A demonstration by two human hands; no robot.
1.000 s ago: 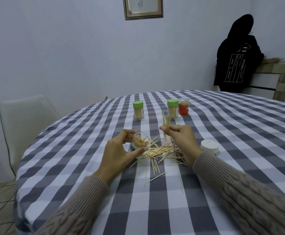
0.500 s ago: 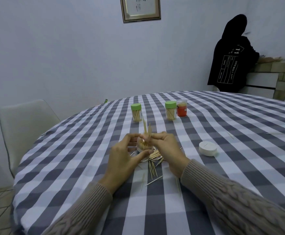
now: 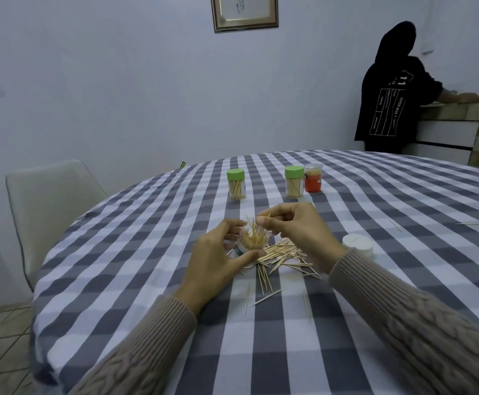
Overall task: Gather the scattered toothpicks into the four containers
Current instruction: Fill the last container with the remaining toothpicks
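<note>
Left hand (image 3: 214, 260) clamps open container (image 3: 251, 242) | right hand (image 3: 292, 226) pinches toothpicks (image 3: 254, 233) above it | risk: tilted container spills onto worktop (image 3: 403, 212).

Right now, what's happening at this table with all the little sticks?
A person is tidying spilled toothpicks. The left hand holds an open clear jar, tilted, half full of picks. The right hand is above its mouth, pinching a pick or two. A loose pile lies beside the jar, with strays nearer the person. Two green-lidded jars and an orange one stand farther back, and a white lid sits to the right.
</note>
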